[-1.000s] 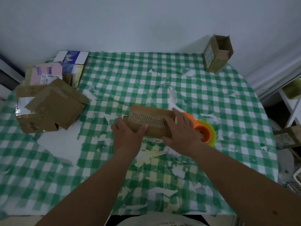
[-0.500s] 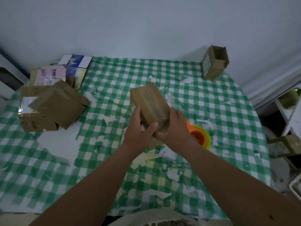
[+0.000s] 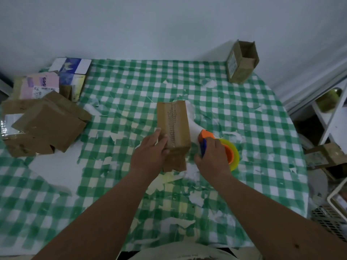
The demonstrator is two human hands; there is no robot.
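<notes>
Right hand (image 3: pixel 213 158) grabbed dispenser (image 3: pixel 206 135) (left hand (image 3: pixel 149 156) grips box (image 3: pixel 173 121))

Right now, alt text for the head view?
A person's left hand holds a small brown cardboard box on a green checked tablecloth while the right hand grips an orange tape dispenser beside it. A pile of boxes sits at far left; an open box stands at the far right corner.

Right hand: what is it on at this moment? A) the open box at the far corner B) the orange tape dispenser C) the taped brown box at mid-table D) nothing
B: the right hand curls round the orange tape dispenser beside the brown box, which the left hand holds.
</notes>
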